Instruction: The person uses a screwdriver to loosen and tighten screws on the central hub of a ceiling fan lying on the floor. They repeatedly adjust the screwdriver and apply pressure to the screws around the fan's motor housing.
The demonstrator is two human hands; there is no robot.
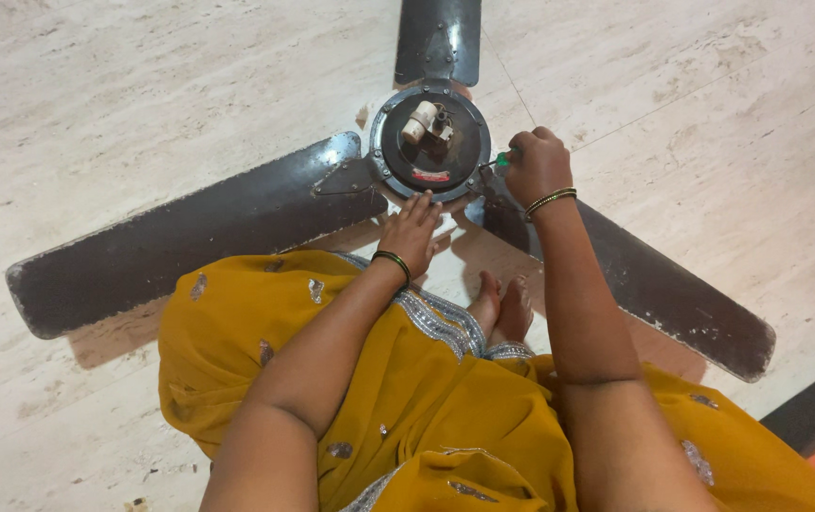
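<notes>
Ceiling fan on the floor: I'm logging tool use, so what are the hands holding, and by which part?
The right hand grips a green-handled screwdriver by its handle. The left hand holds nothing; it rests flat against the fan motor hub.

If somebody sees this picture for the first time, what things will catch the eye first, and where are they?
A dark ceiling fan lies flat on the pale stone floor, its three blades spreading from a round motor hub near the top centre. The right hand grips a green-handled screwdriver at the hub's right edge, while the left hand rests against the hub's lower rim. Bright mustard-yellow cloth fills the bottom.
</notes>
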